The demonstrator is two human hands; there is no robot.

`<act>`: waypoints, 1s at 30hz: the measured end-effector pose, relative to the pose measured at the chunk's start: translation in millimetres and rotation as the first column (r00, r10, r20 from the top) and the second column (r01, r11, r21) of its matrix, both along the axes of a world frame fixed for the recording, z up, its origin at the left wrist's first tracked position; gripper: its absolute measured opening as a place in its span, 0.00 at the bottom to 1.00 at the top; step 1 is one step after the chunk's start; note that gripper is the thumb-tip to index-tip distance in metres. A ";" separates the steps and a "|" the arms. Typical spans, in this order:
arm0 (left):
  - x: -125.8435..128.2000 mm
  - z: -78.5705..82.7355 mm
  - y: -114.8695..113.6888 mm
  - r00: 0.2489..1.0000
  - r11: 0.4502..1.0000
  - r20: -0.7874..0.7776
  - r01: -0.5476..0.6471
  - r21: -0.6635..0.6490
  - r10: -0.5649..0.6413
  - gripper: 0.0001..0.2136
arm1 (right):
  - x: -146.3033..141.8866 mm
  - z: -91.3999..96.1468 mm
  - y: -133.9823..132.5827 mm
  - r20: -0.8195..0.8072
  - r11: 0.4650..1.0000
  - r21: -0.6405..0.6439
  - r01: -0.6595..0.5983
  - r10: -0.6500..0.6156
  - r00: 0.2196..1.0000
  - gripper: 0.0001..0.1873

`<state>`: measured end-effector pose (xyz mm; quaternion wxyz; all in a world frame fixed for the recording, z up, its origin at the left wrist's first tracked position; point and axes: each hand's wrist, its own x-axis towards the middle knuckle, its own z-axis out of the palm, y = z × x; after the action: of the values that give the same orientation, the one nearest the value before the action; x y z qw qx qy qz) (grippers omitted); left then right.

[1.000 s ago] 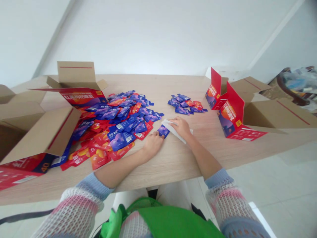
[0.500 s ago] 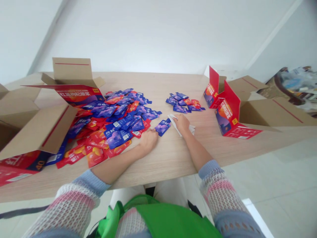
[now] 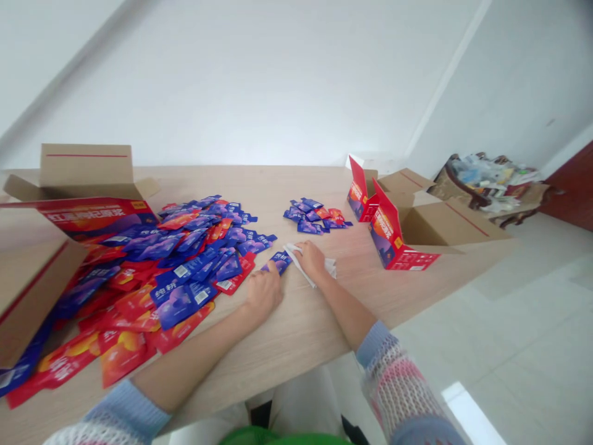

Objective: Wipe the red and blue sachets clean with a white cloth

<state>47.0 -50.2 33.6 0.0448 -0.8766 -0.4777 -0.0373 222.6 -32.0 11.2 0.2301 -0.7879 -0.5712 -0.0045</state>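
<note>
My left hand (image 3: 265,289) is closed, its fingers at the near left end of a single blue pouch (image 3: 282,259) lying on the table and covering that end. Just right of it, my right hand (image 3: 312,258) grips a folded white tissue (image 3: 330,267), whose edge lies beside the pouch's right end. To the left spreads a big heap of flat pouches, blue ones (image 3: 178,303) and red ones (image 3: 125,352) mixed and overlapping. A smaller group of blue and red pouches (image 3: 311,227) lies beyond my right hand.
Open cardboard boxes stand at both sides: a red printed box (image 3: 99,213) and another carton (image 3: 34,290) at left, two red boxes (image 3: 403,250) at right. A white wall (image 3: 259,80) closes off the back. A chair (image 3: 467,185) piled with bags stands beyond the table.
The view has swung to the right. My left hand has come onto the near end of the single blue pouch, now partly covering it. My right hand still holds the tissue beside it.
</note>
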 end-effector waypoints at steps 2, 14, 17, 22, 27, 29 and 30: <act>-1.4 -5.3 4.9 1.000 0.999 -0.014 0.013 0.032 -0.013 0.15 | -0.8 0.1 0.0 -0.046 0.997 0.072 -0.011 0.015 0.999 0.13; -13.3 2.3 11.3 0.992 0.996 0.106 -0.058 -0.063 0.065 0.24 | -32.0 7.2 -13.7 -0.120 0.895 0.381 -0.230 0.295 0.948 0.14; -8.8 0.7 2.3 0.991 0.993 0.082 -0.095 -0.071 0.101 0.36 | -32.3 7.9 -16.9 -0.105 0.885 0.410 -0.222 0.288 0.952 0.15; -6.8 -6.4 2.0 0.991 0.993 0.106 -0.074 -0.096 0.084 0.29 | -25.3 9.2 -16.8 -0.100 0.865 0.457 -0.206 0.280 0.955 0.16; -11.9 -5.5 14.6 0.950 0.982 0.272 -0.116 -0.150 0.154 0.20 | -24.0 11.3 -17.4 -0.125 0.873 0.451 -0.183 0.265 0.956 0.16; -17.0 -4.9 23.3 0.931 0.974 0.306 -0.155 -0.164 0.200 0.18 | -28.5 10.5 -19.0 -0.127 0.866 0.464 -0.189 0.276 0.953 0.16; -19.9 -5.3 28.1 0.909 0.971 0.357 -0.160 -0.176 0.215 0.17 | -32.3 9.4 -20.2 -0.123 0.861 0.466 -0.205 0.293 0.948 0.17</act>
<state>27.1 -22.1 28.3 -0.1063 -0.8044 -0.5609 -0.1644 190.3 -52.2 20.6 0.4569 -0.6296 -0.6276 -0.0307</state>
